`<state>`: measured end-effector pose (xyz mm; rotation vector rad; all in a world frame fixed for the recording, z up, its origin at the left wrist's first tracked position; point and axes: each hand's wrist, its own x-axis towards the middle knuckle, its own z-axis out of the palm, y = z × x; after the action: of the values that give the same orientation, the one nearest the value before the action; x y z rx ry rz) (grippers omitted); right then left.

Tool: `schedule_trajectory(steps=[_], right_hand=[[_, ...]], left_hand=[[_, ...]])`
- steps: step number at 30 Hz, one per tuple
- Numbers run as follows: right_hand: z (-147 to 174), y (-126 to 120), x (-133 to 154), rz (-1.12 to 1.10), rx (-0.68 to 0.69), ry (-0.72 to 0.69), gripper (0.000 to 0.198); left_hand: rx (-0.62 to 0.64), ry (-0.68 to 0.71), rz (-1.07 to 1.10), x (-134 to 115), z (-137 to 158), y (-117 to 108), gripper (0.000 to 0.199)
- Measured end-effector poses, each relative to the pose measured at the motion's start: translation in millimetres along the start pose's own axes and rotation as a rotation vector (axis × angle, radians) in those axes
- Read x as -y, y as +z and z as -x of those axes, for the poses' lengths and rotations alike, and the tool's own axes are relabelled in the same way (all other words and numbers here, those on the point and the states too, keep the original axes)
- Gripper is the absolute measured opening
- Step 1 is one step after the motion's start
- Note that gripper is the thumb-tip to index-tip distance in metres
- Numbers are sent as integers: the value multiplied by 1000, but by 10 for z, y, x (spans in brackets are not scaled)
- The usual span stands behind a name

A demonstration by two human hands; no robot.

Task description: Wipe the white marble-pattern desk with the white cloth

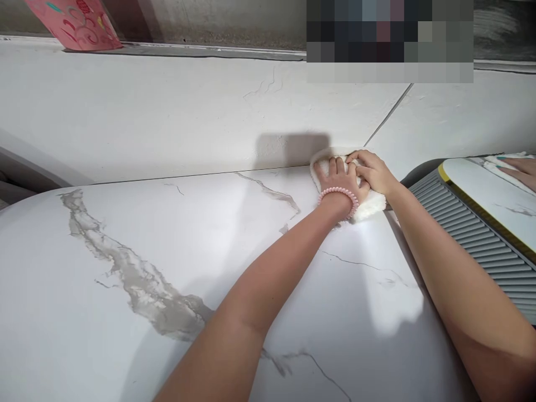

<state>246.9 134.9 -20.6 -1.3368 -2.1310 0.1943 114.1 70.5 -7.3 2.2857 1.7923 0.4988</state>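
Note:
A fluffy white cloth [372, 207] lies bunched at the back edge of the white marble-patterned tabletop [209, 223], against the pale wall panel. My left hand [340, 177] presses on it, fingers spread and fairly flat; a pink coiled band [338, 192] circles that wrist. Close beside it, touching or nearly touching, my right hand [372, 172] bends its fingers onto the cloth's upper right part. Beneath both palms, the cloth is partly hidden.
Right of the tabletop stands a grey ribbed side [481, 240] with a gold-edged marble top [498, 192]. Another person's hand [519, 170] with teal nails rests on a white cloth there. A pink patterned bag [79, 25] sits on the ledge, upper left. A pixelated block covers the upper right.

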Motion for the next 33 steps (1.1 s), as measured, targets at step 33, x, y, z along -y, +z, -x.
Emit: schedule_trajectory(steps=[33], right_hand=[[1660, -672, 749, -13, 87, -9, 39]], left_hand=[[34, 89, -64, -702, 1555, -80, 62]])
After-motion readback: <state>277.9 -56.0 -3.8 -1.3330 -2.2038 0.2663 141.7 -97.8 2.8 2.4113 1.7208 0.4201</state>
